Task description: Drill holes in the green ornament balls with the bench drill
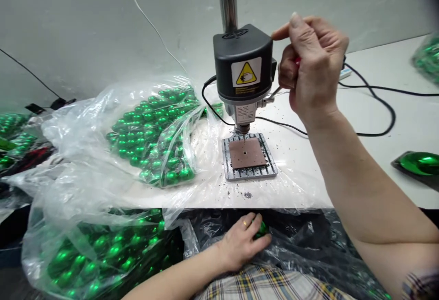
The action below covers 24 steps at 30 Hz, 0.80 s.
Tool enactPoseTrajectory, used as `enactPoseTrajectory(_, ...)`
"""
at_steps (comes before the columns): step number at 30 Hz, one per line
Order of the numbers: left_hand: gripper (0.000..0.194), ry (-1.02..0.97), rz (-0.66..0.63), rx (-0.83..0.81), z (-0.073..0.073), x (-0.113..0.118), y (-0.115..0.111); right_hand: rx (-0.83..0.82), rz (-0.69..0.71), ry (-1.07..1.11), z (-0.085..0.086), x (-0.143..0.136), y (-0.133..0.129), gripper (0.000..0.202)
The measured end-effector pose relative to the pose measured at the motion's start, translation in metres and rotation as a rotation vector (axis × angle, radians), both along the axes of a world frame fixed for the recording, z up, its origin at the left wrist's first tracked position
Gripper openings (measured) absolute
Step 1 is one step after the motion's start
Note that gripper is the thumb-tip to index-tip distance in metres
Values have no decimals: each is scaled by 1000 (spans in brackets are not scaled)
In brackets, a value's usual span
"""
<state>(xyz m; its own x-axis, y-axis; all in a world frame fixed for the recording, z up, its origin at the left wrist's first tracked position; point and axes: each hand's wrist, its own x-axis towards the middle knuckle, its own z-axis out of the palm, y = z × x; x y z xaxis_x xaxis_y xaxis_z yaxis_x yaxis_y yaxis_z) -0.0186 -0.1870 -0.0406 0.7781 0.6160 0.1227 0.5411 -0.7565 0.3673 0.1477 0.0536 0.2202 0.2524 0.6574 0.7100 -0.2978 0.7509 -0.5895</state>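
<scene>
At the bottom centre, below the table edge, my left hand (242, 243) has its fingers wrapped round a shiny green ball (261, 229). My right hand (310, 62) is raised beside the black head of a small drill press (243, 64), its fingers curled round a red knob (297, 61) on the metal lever. One finger reaches toward the black housing. Under the drill, a brown square pad (252, 159) with a small hole lies on the grooved metal base (250, 175). Dark shavings are scattered around the base.
Clear plastic bags of green balls lie left of the drill (154, 131) and below the table edge (103, 249). A black cable (387, 103) loops at the right. A dark tray with a green object (420, 163) sits at the right edge, another bag (428, 57) behind it.
</scene>
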Motion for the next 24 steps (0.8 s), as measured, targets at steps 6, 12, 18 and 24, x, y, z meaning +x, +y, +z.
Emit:
enactPoseTrajectory(6, 63, 401, 209, -506, -12, 6, 4, 76, 42, 36, -3, 1, 7, 25)
enactPoseTrajectory(12, 43, 124, 30, -812, 59, -6, 39, 82, 47, 74, -4, -1, 9, 29)
enactPoseTrajectory(18, 25, -568, 538, -636, 114, -58, 153, 87, 36, 86, -3, -2, 10, 33)
enactPoseTrajectory(24, 26, -139, 1167, -73, 104, -125, 256, 65, 94, 39, -4, 3, 3, 21)
